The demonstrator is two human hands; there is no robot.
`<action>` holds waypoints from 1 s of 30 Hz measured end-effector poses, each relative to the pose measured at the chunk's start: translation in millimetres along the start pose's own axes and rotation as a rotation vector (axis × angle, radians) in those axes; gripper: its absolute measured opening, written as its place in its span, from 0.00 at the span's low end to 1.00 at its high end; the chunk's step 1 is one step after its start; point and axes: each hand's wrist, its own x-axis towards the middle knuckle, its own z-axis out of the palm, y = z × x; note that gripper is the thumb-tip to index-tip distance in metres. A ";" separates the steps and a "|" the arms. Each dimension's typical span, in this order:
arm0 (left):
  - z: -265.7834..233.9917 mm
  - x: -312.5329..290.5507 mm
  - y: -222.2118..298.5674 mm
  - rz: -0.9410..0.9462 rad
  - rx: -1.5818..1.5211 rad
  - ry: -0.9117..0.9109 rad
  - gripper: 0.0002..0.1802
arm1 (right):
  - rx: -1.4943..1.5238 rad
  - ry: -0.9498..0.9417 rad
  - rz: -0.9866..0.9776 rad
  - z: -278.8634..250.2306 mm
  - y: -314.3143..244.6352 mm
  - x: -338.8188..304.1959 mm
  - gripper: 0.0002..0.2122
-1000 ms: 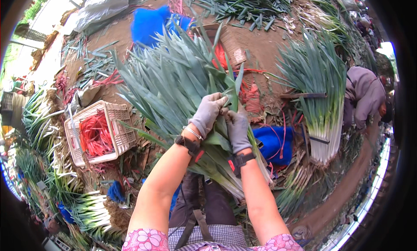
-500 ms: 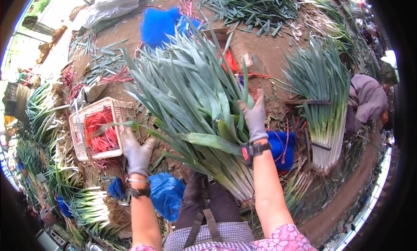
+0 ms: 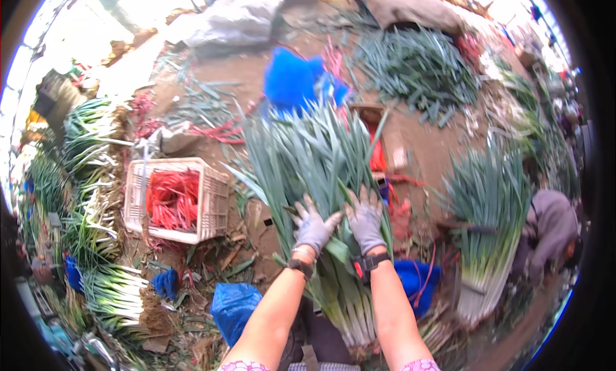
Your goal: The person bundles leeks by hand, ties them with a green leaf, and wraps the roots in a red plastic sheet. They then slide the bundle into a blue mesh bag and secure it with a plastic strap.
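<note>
A big bundle of large green onions (image 3: 321, 149) stands upright in front of me, blue-green leaves away from me and white stalks (image 3: 353, 323) close to my legs. My left hand (image 3: 313, 224), in a grey glove, presses on the leaves at mid-bundle with its fingers spread. Beside it, my right hand (image 3: 366, 221), gloved alike, lies open on the leaves toward the right side. The thumbs point toward each other, with a small gap between the hands. A bent leaf shows just below them.
At left stands a white plastic crate (image 3: 215, 207) with red ties (image 3: 173, 201). More onions (image 3: 119, 300) lie farther left. Another bundle (image 3: 491, 223) leans on a rack at right, beside a person (image 3: 545, 226). Cut leaves (image 3: 420, 69) are heaped at the back; a blue bag (image 3: 234, 310) lies near my legs.
My left hand has moved right, from beside the crate onto the leaves. My right hand has shifted from the bundle's right edge onto its top. The leaves are gathered narrower and straighter.
</note>
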 end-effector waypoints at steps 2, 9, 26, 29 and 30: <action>6.2 10.2 -2.4 -0.026 0.029 -0.054 0.68 | -0.003 -0.018 -0.012 11.7 10.0 2.7 0.22; -3.4 8.8 10.8 -0.111 0.052 -0.082 0.59 | -0.103 -0.069 0.009 23.8 15.2 7.1 0.22; -12.9 28.3 15.8 -0.222 0.129 -0.261 0.57 | -0.170 -0.327 0.100 35.4 20.2 16.9 0.27; -19.6 17.3 18.7 -0.204 0.110 -0.271 0.58 | -0.169 -0.368 0.112 35.9 34.0 12.0 0.27; -24.7 15.1 19.2 -0.158 0.099 -0.253 0.58 | -0.181 -0.356 0.099 34.5 32.9 15.1 0.27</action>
